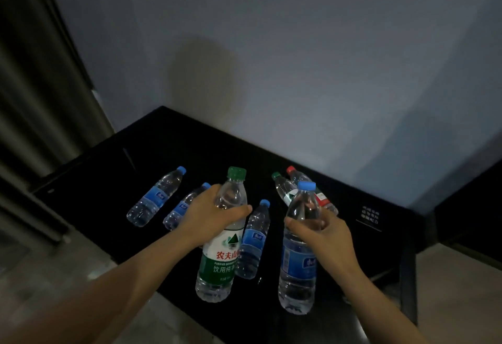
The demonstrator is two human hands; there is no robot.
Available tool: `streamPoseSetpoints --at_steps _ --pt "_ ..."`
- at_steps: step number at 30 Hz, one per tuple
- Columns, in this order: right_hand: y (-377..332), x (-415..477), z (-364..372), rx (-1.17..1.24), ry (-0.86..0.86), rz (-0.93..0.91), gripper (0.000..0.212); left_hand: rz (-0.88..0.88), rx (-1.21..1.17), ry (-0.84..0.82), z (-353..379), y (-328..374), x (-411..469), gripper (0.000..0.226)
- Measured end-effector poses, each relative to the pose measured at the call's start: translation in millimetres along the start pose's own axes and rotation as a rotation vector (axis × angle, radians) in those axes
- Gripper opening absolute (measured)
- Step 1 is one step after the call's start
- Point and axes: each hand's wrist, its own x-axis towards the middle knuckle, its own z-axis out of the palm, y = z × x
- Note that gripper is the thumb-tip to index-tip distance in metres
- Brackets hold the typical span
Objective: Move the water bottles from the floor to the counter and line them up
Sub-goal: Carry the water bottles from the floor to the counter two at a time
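Two bottles in hand at the black counter (pixel 190 148).
Our left hand (pixel 209 216) clamps its fingers round the green-capped bottle (pixel 221 259) (near the shoulder); right hand (pixel 323 232) curls round the blue-capped bottle (pixel 297 265).

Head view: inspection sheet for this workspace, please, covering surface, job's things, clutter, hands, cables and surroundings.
Surface: black glossy counter, dark, carrying bottles.
Job's things: green-capped clear plastic bottle with green label and blue-capped clear plastic bottle with blue label are in hand. On the counter are the far-left blue-capped bottle, second blue-capped bottle, middle blue-capped bottle, small green-capped bottle and red-capped bottle; no even row.
Clutter: white printed marking on the counter, unreadable.
Hands: left hand grips the green-labelled bottle's shoulder; right hand grips the blue-labelled one's.
Cables: nothing seen.
Surroundings: grey wall, dark curtain, pale floor.
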Motion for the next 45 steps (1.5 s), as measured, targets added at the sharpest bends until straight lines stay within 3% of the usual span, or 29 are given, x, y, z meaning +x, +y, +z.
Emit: streamPoseSetpoints --at_steps 7,13,16,22,32,38,45 --pt "29 2 25 -0.065 0.081 0.171 0.047 -0.004 0.112 -0.183 12 -42 48 0.030" --pt "58 16 33 -0.089 0.078 0.282 0.043 -0.086 0.155 -0.278 31 -66 79 0.054" --pt "73 25 38 -0.095 0.054 0.317 0.036 -0.122 0.173 -0.276 37 -76 88 0.054" --pt "96 44 47 -0.075 0.019 0.399 0.043 -0.151 0.311 -0.282 49 -91 110 0.059" --pt "111 73 65 -0.153 0.060 0.424 0.029 -0.171 0.432 -0.262 71 -100 147 0.060" --pt "122 89 70 -0.268 0.039 0.469 0.038 -0.193 0.640 -0.226 83 -97 162 0.073" --pt "132 102 72 -0.286 0.072 0.599 0.059 -0.091 0.746 -0.182 102 -91 167 0.067"
